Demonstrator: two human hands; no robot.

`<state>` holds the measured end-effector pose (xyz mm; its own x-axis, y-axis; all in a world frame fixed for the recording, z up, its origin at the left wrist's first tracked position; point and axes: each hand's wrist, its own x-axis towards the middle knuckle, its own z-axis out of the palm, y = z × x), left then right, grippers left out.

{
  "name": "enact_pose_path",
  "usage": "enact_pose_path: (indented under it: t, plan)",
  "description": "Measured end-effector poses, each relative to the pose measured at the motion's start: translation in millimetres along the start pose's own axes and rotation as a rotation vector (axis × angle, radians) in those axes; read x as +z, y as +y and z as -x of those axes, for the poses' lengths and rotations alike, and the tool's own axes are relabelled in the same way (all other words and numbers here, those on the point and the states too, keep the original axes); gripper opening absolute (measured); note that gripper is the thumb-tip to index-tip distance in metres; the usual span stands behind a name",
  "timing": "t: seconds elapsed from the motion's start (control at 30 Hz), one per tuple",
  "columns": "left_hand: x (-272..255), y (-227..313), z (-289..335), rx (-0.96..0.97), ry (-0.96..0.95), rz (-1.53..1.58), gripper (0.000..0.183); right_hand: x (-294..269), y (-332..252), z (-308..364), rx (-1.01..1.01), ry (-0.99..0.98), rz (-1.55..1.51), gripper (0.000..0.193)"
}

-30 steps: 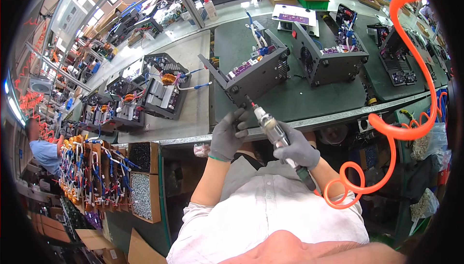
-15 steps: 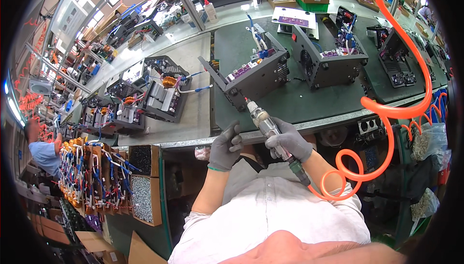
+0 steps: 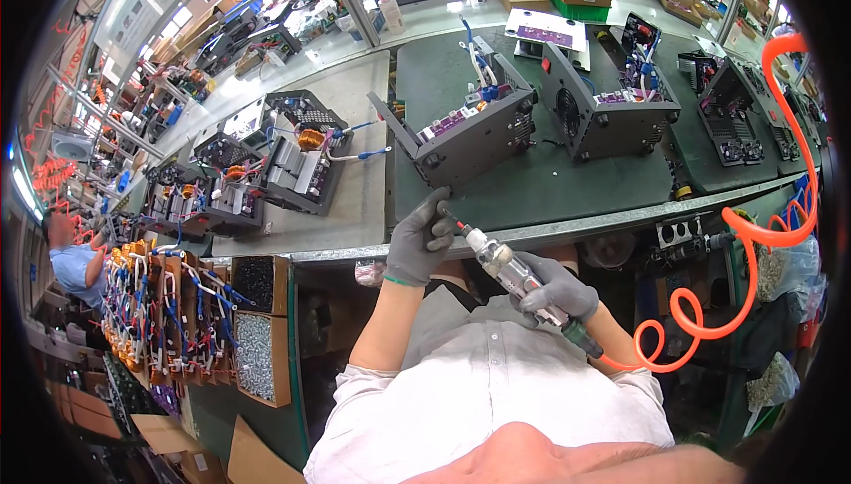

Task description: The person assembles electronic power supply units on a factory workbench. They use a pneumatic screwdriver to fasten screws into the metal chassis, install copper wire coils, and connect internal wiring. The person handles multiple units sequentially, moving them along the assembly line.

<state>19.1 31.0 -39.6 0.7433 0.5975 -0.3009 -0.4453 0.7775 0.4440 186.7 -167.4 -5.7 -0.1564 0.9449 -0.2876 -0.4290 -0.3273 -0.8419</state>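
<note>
My right hand (image 3: 564, 291), in a grey glove, is wrapped round a pneumatic screwdriver (image 3: 503, 264) with an orange coiled hose (image 3: 684, 317) at its tail. The driver's bit points up and to the left. At the bit's tip are the curled fingers of my gloved left hand (image 3: 417, 243); anything small between them is too hidden to make out. Just beyond both hands, a dark grey metal housing (image 3: 474, 149) with purple circuit boards and upright cables stands on the green mat (image 3: 541, 193). A second such housing (image 3: 620, 128) is to its right.
More part-built units (image 3: 306, 174) stand on the left bench, beside a gap between mats. Below them are a box of silver screws (image 3: 257, 355) and a rack of cabled coils (image 3: 155, 316). A glue bottle (image 3: 390, 12) stands at the back. A co-worker's sleeve (image 3: 75, 271) shows far left.
The screwdriver has drawn back from the housing, toward my body and to the right. My left hand has risen slightly to meet its tip. The orange hose has swung right.
</note>
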Motion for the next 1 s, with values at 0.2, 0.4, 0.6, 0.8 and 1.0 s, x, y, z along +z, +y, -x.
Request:
enact_pose_path:
  t: [0.2, 0.4, 0.6, 0.8, 1.0]
  plan:
    - [-8.4, -8.2, -2.5, -0.109, -0.257, 0.064, 0.025, -3.7, 2.1, 4.4, 0.02, -0.013, -0.026, 0.091]
    - [16.2, -8.2, 5.9, 0.075, 0.05, -0.48, 0.026, -10.3, 8.5, 3.9, -0.111, 0.08, 0.296, 0.089]
    - [-1.1, -21.6, -6.7, 0.027, 0.031, -0.348, 0.023, -16.1, 10.5, 0.2, -0.121, 0.218, 0.596, 0.084]
    - [-0.4, -24.0, -5.8, -0.231, 0.19, 0.073, 0.022, -40.1, 11.2, -20.3, -0.141, 0.41, 0.218, 0.086]
    - [-57.3, -23.9, -9.4, -0.26, -0.377, 0.269, 0.025, -69.9, 21.5, -43.3, -0.156, 0.405, 0.272, 0.082]
